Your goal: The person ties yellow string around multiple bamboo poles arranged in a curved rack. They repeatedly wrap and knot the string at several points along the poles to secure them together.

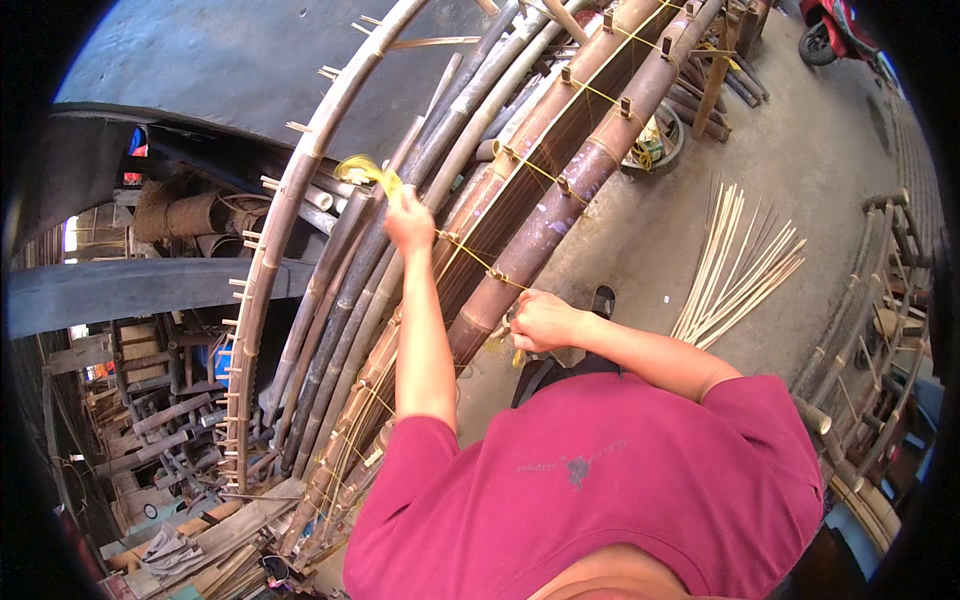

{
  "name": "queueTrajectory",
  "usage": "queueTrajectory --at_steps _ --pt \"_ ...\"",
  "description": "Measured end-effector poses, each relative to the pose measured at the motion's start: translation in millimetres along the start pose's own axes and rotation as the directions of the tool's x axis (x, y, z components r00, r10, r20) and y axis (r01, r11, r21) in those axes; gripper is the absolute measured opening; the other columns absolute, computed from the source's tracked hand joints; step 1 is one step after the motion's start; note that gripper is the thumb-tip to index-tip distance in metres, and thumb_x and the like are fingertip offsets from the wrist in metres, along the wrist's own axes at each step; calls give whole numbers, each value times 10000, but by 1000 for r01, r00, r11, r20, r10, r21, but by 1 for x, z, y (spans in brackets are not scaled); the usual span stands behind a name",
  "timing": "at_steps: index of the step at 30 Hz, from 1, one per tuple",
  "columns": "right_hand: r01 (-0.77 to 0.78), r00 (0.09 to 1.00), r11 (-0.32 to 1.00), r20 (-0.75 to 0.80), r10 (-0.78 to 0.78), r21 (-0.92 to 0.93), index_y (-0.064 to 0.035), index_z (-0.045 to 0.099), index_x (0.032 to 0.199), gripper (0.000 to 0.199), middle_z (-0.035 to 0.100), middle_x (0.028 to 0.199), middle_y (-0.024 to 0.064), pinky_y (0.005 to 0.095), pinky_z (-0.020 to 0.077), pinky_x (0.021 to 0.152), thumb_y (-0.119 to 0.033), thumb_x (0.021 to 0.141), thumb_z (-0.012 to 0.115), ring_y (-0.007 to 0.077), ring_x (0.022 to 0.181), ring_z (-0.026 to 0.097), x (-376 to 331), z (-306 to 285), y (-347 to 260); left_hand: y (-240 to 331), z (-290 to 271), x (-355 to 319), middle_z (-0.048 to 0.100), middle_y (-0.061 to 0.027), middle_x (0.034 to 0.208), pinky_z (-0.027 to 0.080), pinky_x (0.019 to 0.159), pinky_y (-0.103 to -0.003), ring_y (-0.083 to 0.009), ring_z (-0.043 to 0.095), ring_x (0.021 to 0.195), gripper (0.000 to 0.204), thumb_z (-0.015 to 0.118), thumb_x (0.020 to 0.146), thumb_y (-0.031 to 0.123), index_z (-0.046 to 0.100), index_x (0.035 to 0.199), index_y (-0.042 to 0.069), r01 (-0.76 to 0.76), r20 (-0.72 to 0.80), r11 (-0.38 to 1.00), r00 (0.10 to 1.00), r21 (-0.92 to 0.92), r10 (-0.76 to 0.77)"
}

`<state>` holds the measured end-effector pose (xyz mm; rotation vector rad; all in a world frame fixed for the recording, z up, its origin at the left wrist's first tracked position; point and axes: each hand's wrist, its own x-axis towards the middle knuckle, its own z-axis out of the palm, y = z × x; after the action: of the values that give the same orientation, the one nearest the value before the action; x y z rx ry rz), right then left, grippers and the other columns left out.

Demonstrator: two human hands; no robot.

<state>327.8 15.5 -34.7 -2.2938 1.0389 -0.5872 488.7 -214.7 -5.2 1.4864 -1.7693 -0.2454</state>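
Note:
Two thick bamboo poles run diagonally, the nearer one (590, 170) brown with pale purple patches, the farther one (480, 205) lighter. Between them lies a band of thin dark strips (462, 268). Short dark pegs (565, 187) stand up along the poles, with yellow cord (463, 244) strung across. Raised over the farther pole, my left hand (410, 222) is closed on a loose bundle of yellow cord (368, 172). My right hand (548, 322) makes a fist beside the nearer pole, where the cord runs into it. A yellow bit shows beneath that fist.
Split bamboo sticks (735, 265) lie fanned on the concrete floor (640, 245) at the right. A curved bamboo pole with pegs (268, 235) and several long poles (352, 275) stand to the left. A basin (668, 140) and a red motorbike (843, 25) are farther off; a bamboo frame (850, 330) is at far right.

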Motion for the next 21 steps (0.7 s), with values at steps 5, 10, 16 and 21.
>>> queueTrajectory --at_steps 5,10,16,21 --pt "-57 998 998 30 57 23 -103 561 1191 450 613 997 127 446 444 916 -214 766 657 344 1015 581 15 11 -62 -48 -2 -1 689 -218 965 501 846 -460 -399 654 969 396 559 919 381 674 1101 48 145 486 965 841 219 -237" --pt "-313 931 588 364 34 746 -91 522 1297 440 602 1184 119 392 458 949 -285 910 601 222 1064 584 22 103 -83 -51 -117 -42 658 -253 1061 491 901 -451 -406 633 1023 372 517 933 302 659 1133 22 68 347 977 928 201 -136" --pt "486 424 -281 58 904 828 -100 582 914 210 641 905 70 316 482 784 -258 982 461 178 800 599 79 115 -141 -107 -183 -167 647 -207 1161 465 916 -398 -336 621 1088 366 677 866 269 598 1096 -5 151 544 986 823 72 -165" --pt "-119 945 463 -43 325 878 -94 599 847 326 629 831 97 389 488 836 -348 966 434 230 850 627 196 58 -213 -119 -159 -192 666 -189 966 463 843 -432 -332 627 905 301 620 915 256 606 1080 5 43 132 998 990 34 -47"
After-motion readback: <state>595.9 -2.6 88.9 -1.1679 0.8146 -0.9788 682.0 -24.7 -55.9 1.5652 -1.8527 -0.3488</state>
